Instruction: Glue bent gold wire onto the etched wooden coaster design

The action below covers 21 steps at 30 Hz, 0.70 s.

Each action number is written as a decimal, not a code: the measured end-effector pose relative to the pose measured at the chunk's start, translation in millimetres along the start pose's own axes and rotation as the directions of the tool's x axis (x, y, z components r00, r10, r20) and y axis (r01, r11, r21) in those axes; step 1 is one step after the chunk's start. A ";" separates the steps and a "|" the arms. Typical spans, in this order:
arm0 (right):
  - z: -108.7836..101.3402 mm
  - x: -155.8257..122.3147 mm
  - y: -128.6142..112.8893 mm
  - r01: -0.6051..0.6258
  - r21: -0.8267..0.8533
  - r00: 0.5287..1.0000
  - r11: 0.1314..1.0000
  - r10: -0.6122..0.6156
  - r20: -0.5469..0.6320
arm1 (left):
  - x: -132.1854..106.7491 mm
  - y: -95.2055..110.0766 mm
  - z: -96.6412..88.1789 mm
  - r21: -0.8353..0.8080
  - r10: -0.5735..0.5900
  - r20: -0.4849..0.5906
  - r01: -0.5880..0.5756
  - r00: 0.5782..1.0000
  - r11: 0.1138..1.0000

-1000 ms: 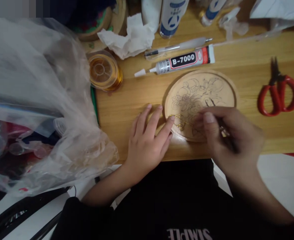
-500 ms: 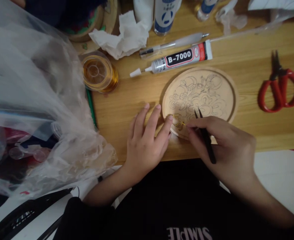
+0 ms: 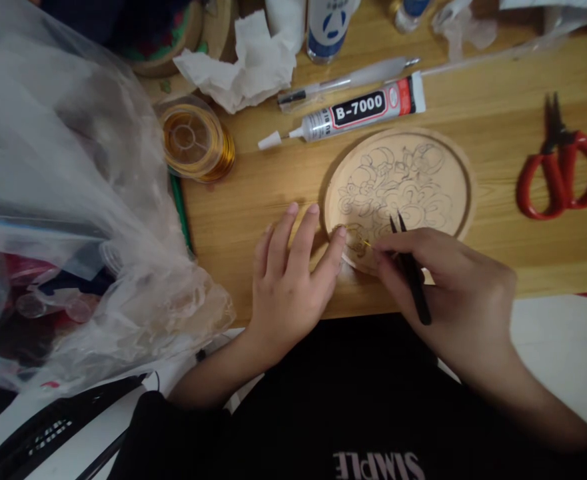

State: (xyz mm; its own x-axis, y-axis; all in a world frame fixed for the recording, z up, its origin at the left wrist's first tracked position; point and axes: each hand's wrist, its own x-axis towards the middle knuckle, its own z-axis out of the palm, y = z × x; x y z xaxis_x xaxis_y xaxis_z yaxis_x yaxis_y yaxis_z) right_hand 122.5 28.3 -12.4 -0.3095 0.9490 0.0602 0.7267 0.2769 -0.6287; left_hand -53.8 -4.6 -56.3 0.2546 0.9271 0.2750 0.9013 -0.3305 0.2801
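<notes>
An oval wooden plaque (image 3: 398, 177) with a raised rim lies on the table, with flowers and curved shapes outlined on it in dark line. At its lower left edge my left hand (image 3: 293, 273) rests with fingers spread, the index fingertip pressing where thin gold wire (image 3: 366, 243) lies. My right hand (image 3: 458, 287) pinches the wire's end between thumb and index finger. Black tweezers (image 3: 412, 280) are tucked in the same hand, their tips apart and pointing over the drawing. How the wire runs under my left fingertip is hidden.
Above the plaque lie a B-7000 glue tube (image 3: 358, 110) and a pen (image 3: 348, 81). Red-handled pliers (image 3: 560, 167) are at the right. A spool of gold wire (image 3: 196, 140), crumpled tissue (image 3: 246, 63) and a large plastic bag (image 3: 138, 267) stand to the left.
The view has shifted slightly, so the tabletop items sit a little higher. Both hands keep almost the same pose on the plaque, and the wire loop by my left index finger shows less.
</notes>
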 end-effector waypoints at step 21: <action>1.9 -1.9 0.5 -0.019 -0.004 1.000 1.000 0.019 0.004 | 10.0 -9.5 -14.6 -0.229 -0.106 0.080 0.121 0.991 0.966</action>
State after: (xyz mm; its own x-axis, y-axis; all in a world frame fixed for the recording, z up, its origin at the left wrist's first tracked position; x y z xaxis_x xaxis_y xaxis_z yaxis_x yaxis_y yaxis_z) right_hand 122.2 26.3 -14.3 -0.2985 0.9533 0.0454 0.7345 0.2598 -0.6269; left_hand -64.9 5.2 -42.8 0.1851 0.9680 0.1696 0.8213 -0.2471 0.5142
